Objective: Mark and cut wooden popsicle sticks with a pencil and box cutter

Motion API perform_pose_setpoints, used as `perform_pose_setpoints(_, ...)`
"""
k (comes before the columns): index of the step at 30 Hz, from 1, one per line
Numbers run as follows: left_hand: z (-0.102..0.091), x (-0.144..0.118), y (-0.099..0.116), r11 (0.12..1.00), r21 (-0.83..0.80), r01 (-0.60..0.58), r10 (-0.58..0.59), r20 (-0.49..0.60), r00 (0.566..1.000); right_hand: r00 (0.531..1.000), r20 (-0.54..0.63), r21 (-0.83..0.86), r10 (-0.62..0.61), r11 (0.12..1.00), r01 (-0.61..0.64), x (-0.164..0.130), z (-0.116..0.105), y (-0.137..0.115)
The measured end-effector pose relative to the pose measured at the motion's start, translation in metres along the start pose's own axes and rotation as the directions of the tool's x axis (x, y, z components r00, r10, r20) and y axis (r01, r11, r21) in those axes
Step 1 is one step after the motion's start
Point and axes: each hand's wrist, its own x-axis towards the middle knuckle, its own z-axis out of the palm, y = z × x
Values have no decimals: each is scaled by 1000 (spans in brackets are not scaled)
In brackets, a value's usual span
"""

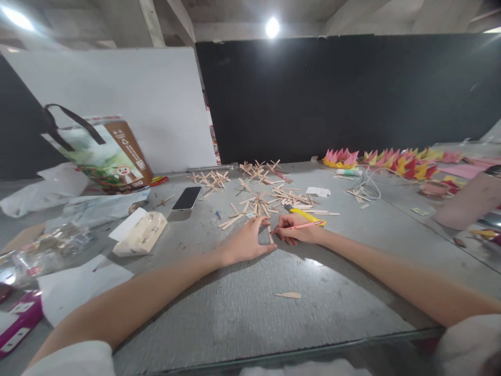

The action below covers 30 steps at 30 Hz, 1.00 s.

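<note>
Between thumb and fingers, my left hand (247, 241) steadies a short wooden craft stick (270, 235) on the grey table. My right hand (294, 230) is closed around a pink pencil (301, 225), its tip close to that stick. Just beyond the right hand lies a yellow utility knife (307, 216). Behind both hands spreads a pile of craft sticks (293, 198), many crossed into star shapes (256, 171). One cut, pointed stick piece (288, 295) lies nearer to me.
To the left are a phone (188, 198), a tissue pack (141, 235), a shopping bag (117, 156) and plastic wrapping (58, 248). Pink and yellow paper petals (399, 162), a glue stick (348, 172) and a large bottle (469, 201) occupy the right. The table's front edge (297, 352) runs before me.
</note>
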Motion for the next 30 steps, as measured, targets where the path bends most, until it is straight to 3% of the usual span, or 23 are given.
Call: perform_pose_setpoints(30,0,1,-1,1000,-2,-9,9,1,1000,1000,4,-14,3,1000,-2,1,-2,-2)
